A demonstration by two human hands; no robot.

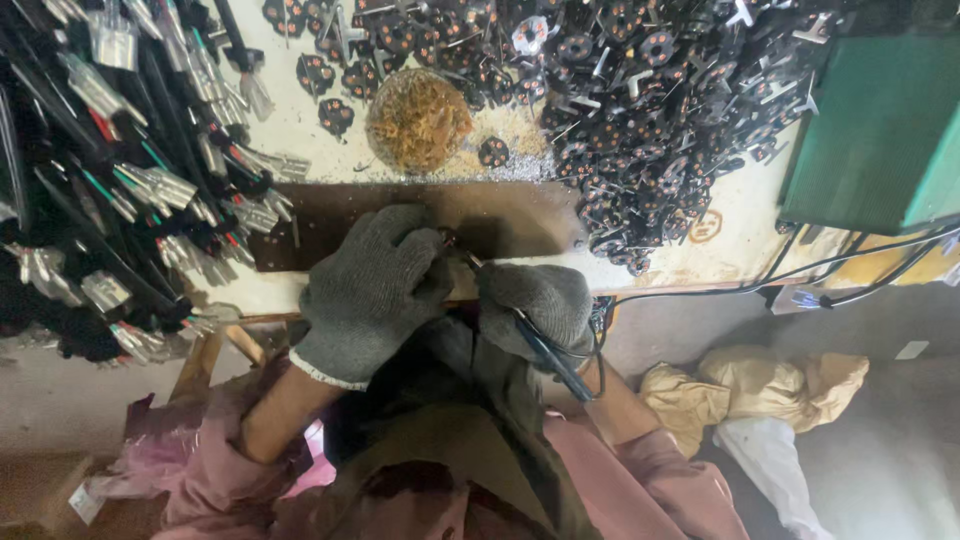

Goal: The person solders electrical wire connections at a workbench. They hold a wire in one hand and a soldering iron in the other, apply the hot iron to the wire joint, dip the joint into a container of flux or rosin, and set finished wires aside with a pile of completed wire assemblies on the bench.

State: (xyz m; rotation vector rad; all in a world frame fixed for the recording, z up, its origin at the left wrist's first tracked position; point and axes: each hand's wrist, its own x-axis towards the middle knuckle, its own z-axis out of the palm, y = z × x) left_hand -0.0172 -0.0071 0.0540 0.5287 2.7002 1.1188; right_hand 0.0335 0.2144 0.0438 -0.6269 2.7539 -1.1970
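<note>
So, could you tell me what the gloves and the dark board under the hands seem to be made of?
Gloves on the left hand and right hand: grey knitted fabric, seemingly cotton, with ribbed weave and pale cuff edge. Board: dark brown, matte and scuffed, probably wood, though the look leaves it open.

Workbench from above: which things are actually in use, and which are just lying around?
In use:
left grey knit-gloved hand
right grey knit-gloved hand
black pen-shaped corded tool
dark brown board

Lying about:
heap of black round parts
bundles of black cables
green box
round tangle of brass-coloured shavings
</note>
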